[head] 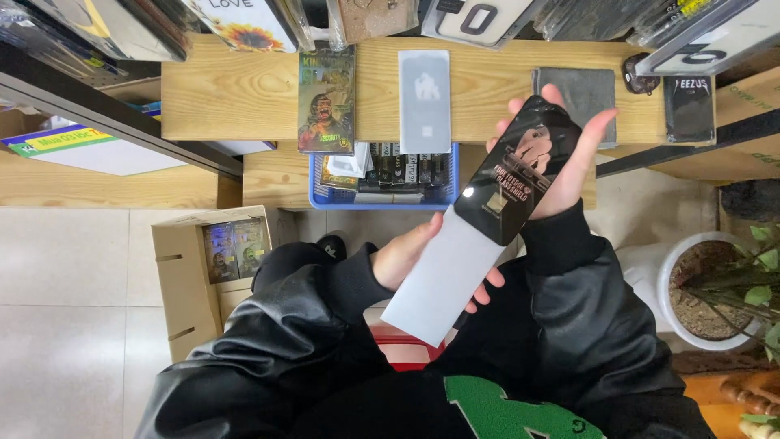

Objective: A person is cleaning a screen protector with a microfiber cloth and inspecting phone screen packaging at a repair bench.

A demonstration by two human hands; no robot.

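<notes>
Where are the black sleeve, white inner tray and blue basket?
black sleeve (520, 171): head view, middle of its glossy front.
white inner tray (443, 280): head view, centre of the bare white face.
blue basket (382, 201): head view, front rim.

A blue basket (321, 197) of packets sits under the wooden tabletop (236, 89), an open cardboard box (183, 284) stands on the tiled floor (73, 284), and a white plant pot (658, 276) stands right.
</notes>
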